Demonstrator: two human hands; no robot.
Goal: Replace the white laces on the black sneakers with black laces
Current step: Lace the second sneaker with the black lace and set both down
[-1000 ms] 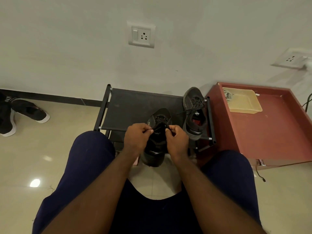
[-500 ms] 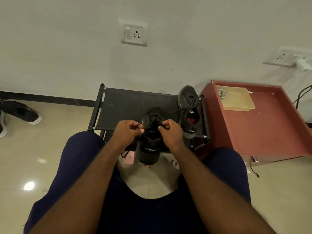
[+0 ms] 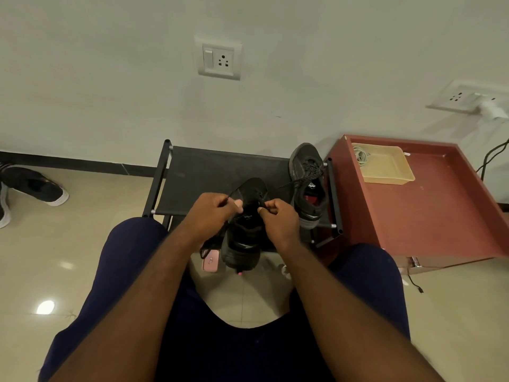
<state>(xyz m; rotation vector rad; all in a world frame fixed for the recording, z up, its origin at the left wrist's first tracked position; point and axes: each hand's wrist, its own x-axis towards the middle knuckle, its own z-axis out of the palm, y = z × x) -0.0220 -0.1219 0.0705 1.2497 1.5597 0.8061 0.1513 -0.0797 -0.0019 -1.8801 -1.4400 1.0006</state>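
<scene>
A pale wall (image 3: 110, 78) with a switch-and-socket plate (image 3: 219, 58) rises behind a glossy beige tile floor (image 3: 68, 244). A low black shoe rack (image 3: 209, 172) with a fabric shelf stands against the wall.

The person sits facing the rack, knees in dark blue trousers (image 3: 132, 257) spread to either side. Between the knees, in front of the rack's front rail, is a black sneaker (image 3: 242, 244) with its toe pointing toward the person. What bears its weight cannot be told.

Both hands are at the sneaker's throat. The left hand (image 3: 212, 213) has its fingers curled, with thumb and forefinger pinching a black lace (image 3: 230, 196) that runs taut up to the eyelets. More of the lace hangs below the wrist. The right hand (image 3: 281, 219) is curled likewise and pinches the lace on the other side of the tongue.

A second black sneaker (image 3: 301, 161) lies on the right end of the rack, loosely threaded with black lace.

Just right of the rack stands a red-brown cabinet (image 3: 440, 216). On it sits a beige tray (image 3: 391, 166) holding a coil of white cord (image 3: 360, 157).

A pink phone (image 3: 211, 263) lies on the floor under the held sneaker. Well off to the left, a black shoe with a white sole (image 3: 35, 184) sits on the floor.
</scene>
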